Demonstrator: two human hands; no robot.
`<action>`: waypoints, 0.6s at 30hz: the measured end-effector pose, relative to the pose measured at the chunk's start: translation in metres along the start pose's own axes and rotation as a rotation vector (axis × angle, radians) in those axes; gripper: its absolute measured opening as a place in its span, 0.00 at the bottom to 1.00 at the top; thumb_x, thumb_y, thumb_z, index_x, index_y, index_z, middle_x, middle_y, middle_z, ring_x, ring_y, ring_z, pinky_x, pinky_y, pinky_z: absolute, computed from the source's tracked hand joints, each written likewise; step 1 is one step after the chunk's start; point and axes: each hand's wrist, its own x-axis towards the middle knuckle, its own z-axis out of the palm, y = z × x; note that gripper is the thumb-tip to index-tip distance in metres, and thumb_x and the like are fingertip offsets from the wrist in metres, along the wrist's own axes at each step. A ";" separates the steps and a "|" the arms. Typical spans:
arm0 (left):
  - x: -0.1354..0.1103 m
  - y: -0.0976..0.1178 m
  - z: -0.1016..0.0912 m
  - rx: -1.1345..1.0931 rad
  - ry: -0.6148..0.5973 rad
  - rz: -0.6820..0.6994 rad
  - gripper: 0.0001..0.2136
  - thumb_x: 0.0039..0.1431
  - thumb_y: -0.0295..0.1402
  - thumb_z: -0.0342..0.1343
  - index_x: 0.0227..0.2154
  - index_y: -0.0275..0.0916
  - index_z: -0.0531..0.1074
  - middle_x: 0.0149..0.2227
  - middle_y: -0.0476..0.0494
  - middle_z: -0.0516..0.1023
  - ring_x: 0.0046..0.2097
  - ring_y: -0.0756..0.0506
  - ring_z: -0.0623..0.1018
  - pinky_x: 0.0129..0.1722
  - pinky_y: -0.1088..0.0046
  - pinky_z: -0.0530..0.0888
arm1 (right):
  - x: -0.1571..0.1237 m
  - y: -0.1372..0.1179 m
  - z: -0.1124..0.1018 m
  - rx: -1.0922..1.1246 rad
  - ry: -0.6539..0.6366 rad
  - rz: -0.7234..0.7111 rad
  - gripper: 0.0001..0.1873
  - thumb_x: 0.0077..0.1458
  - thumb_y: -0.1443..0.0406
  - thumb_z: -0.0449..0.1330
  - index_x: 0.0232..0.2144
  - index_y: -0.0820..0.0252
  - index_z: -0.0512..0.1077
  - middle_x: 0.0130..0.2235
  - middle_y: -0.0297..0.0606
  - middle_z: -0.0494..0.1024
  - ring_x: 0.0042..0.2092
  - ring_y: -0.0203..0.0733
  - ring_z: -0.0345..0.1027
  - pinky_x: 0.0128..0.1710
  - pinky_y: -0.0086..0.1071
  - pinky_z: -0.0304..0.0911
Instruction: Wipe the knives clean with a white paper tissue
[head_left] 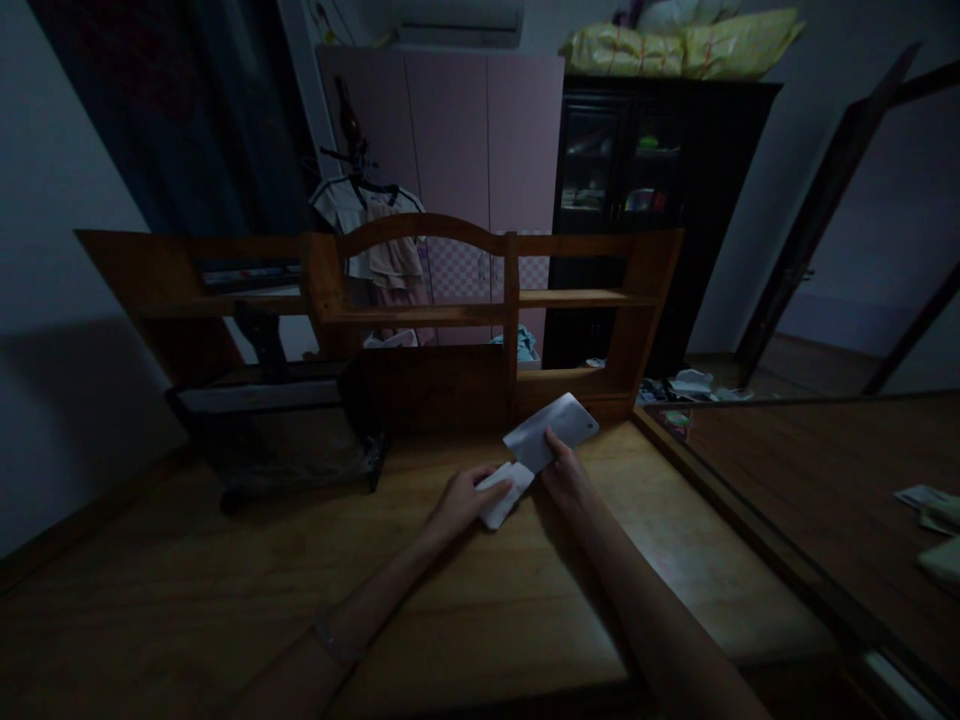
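Note:
My right hand grips a flat, pale grey rectangular object, like a phone or tablet, tilted above the wooden desk. My left hand is closed on a white folded cloth or tissue, pressed against the lower edge of the flat object. Both forearms reach in from the bottom of the view. The room is dim.
A wooden shelf unit stands at the back of the desk, with a dark object in its left bay. A pink wardrobe and a dark cabinet lie behind. A second wooden surface with papers is at the right.

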 end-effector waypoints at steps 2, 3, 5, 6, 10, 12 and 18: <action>0.001 -0.001 0.001 -0.125 -0.062 -0.070 0.22 0.49 0.48 0.58 0.38 0.32 0.75 0.34 0.42 0.79 0.32 0.44 0.77 0.28 0.74 0.69 | -0.002 0.000 0.005 -0.025 -0.039 0.045 0.10 0.51 0.65 0.62 0.36 0.65 0.71 0.32 0.39 0.79 0.32 0.40 0.75 0.35 0.32 0.72; 0.000 -0.001 0.002 -0.166 -0.085 -0.098 0.23 0.48 0.48 0.58 0.38 0.32 0.75 0.32 0.41 0.78 0.30 0.45 0.76 0.26 0.75 0.69 | -0.003 -0.001 0.007 -0.035 -0.049 0.049 0.11 0.51 0.65 0.62 0.37 0.66 0.71 0.33 0.39 0.79 0.32 0.40 0.75 0.35 0.32 0.72; -0.001 0.000 0.004 -0.209 -0.096 -0.141 0.24 0.47 0.49 0.59 0.37 0.31 0.74 0.30 0.42 0.78 0.27 0.46 0.75 0.24 0.75 0.68 | -0.005 -0.001 0.012 -0.037 -0.050 0.035 0.12 0.51 0.66 0.63 0.37 0.67 0.71 0.34 0.40 0.80 0.33 0.40 0.75 0.35 0.31 0.72; -0.002 0.001 0.006 -0.215 -0.095 -0.158 0.24 0.47 0.50 0.59 0.37 0.31 0.74 0.29 0.41 0.78 0.26 0.47 0.75 0.23 0.75 0.67 | -0.007 -0.001 0.014 -0.040 -0.050 0.032 0.12 0.50 0.66 0.63 0.37 0.67 0.71 0.34 0.41 0.80 0.33 0.41 0.75 0.35 0.31 0.72; -0.004 0.002 0.008 -0.267 -0.140 -0.198 0.24 0.46 0.51 0.59 0.34 0.31 0.74 0.29 0.40 0.78 0.27 0.45 0.77 0.24 0.74 0.69 | -0.010 -0.003 0.018 -0.058 -0.076 0.029 0.12 0.50 0.67 0.63 0.38 0.68 0.72 0.35 0.42 0.80 0.34 0.42 0.75 0.36 0.32 0.72; -0.004 0.002 0.008 -0.323 -0.165 -0.201 0.24 0.46 0.50 0.60 0.34 0.31 0.74 0.29 0.39 0.79 0.27 0.45 0.77 0.25 0.74 0.70 | -0.010 -0.004 0.017 -0.066 -0.072 0.034 0.12 0.50 0.66 0.63 0.38 0.68 0.72 0.34 0.42 0.80 0.33 0.41 0.75 0.35 0.31 0.72; -0.004 -0.002 0.006 -0.393 -0.200 -0.171 0.24 0.48 0.48 0.59 0.36 0.29 0.74 0.31 0.35 0.79 0.29 0.44 0.78 0.27 0.73 0.71 | -0.007 -0.005 0.014 -0.066 -0.041 0.094 0.10 0.52 0.66 0.62 0.37 0.68 0.71 0.32 0.42 0.80 0.30 0.41 0.74 0.34 0.32 0.72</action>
